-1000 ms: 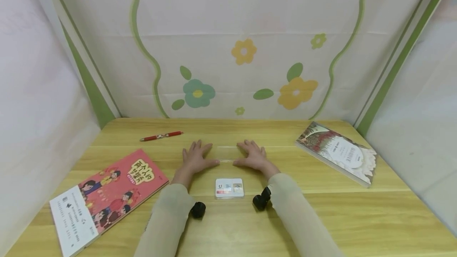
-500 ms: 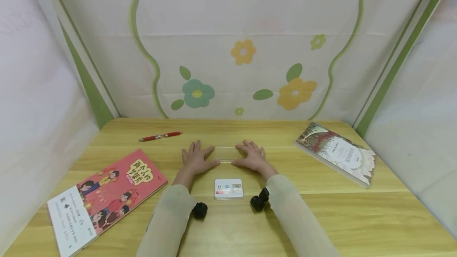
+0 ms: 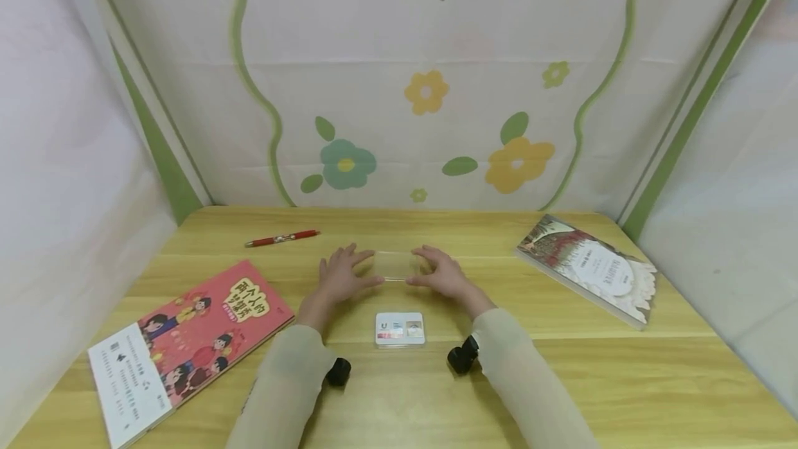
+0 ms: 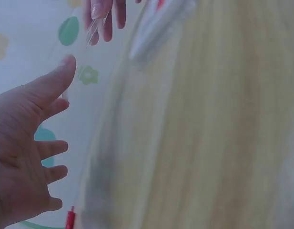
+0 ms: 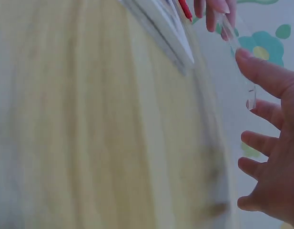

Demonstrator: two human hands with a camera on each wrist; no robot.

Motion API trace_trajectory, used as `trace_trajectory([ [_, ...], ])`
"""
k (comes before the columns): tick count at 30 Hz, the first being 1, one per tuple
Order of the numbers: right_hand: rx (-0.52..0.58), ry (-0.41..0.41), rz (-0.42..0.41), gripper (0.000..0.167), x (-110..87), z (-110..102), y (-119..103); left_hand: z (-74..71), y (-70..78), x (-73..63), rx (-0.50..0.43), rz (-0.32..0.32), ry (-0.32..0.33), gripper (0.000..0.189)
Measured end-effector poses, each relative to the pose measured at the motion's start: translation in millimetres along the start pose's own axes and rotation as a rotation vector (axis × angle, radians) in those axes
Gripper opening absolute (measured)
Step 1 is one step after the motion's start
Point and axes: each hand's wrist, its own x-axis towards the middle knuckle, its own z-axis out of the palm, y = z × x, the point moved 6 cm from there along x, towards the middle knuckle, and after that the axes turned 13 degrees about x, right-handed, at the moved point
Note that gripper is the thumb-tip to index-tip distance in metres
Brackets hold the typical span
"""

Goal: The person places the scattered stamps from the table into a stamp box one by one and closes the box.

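Note:
Between the hands, in the head view, is a clear plastic lid [image 3: 395, 266], rectangular and hard to see. My left hand [image 3: 339, 276] pinches its left end with thumb and index finger. The right end is pinched the same way by my right hand [image 3: 444, 274]. Both wrist views show the other fingers spread apart. In the right wrist view the lid's edge [image 5: 251, 98] appears raised off the table. Nearer to me, between the forearms, lies a small clear case [image 3: 400, 330] with white, red and blue printed contents.
A pink and white book [image 3: 193, 348] lies at the left, and a second book [image 3: 589, 269] at the right. A red pen [image 3: 282, 238] is at the back left. Behind the wooden table [image 3: 399, 400] hangs a flower-patterned cloth [image 3: 386, 33].
The clear lid has risen slightly from the table between both hands. The fingers have drawn in around its ends. The case, books and pen stay put.

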Motion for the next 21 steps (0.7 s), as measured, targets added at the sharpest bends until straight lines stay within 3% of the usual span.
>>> trace_trajectory([
  [5,0.100,0.004,-0.048,0.069,-12.8,-7,-16,-15.5,10.6,-10.4,-0.039,0.039,0.039,0.065],
  [11,0.129,-0.005,-0.117,0.069,-37.5,-9,-38,-27.2,22.2,-33.6,-0.087,0.081,0.104,0.065],
  [16,0.123,0.002,-0.127,0.070,-53.2,-4,-38,-24.7,26.9,-53.7,-0.081,0.119,0.176,0.061],
  [21,0.105,0.010,-0.142,0.069,-67.3,2,-39,-16.4,26.2,-68.4,-0.126,0.119,0.194,0.062],
])
